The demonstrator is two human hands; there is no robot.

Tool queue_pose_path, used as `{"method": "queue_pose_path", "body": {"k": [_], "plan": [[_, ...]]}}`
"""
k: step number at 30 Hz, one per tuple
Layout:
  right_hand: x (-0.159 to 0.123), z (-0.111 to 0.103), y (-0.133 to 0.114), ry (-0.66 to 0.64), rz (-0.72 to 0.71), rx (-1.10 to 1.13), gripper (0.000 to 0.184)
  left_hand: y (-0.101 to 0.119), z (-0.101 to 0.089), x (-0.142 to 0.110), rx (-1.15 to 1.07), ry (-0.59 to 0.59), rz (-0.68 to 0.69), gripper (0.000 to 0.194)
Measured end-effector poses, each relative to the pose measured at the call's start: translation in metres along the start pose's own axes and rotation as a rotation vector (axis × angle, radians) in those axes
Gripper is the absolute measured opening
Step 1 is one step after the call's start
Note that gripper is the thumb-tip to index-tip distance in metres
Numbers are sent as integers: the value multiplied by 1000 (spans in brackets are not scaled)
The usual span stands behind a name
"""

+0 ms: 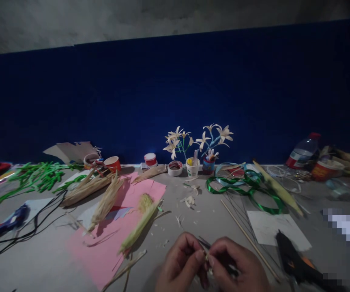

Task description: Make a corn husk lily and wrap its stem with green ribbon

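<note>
My left hand (182, 263) and my right hand (238, 265) meet low in the middle of the view, fingertips pinched together. Between them shows a small pale bit (207, 256), too small to name. A thin dark pointed piece (204, 242) sticks out by the fingertips; its other end is hidden by my right hand. Pale husk scraps (189, 201) lie on the table beyond my hands. Left of them, a pale green corn husk (141, 227) rests on pink paper (92, 253). To the right lies a thin wooden stick (248, 239).
White husk flowers (175, 140) stand in a white cup (192, 167) against the blue partition (117, 101). A black glue gun (296, 259) lies right, near green ribbon (269, 207). At left are green pipe cleaners (37, 178), dry husks (86, 188) and a blue glue gun (13, 221).
</note>
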State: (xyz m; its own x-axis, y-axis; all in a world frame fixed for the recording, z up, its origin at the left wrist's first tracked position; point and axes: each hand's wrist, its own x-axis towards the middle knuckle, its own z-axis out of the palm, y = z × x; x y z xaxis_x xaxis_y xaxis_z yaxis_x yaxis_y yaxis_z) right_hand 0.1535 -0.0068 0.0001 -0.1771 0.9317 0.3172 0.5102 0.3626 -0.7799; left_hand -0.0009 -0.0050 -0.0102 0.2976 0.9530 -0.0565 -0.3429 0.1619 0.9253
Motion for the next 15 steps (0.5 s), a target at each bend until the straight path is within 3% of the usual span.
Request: {"method": "queue_pose_path", "body": {"k": [15], "plan": [[-5,2,6,108,180,290,13,-7,-2,-3,-180,-79,-31,36]]}}
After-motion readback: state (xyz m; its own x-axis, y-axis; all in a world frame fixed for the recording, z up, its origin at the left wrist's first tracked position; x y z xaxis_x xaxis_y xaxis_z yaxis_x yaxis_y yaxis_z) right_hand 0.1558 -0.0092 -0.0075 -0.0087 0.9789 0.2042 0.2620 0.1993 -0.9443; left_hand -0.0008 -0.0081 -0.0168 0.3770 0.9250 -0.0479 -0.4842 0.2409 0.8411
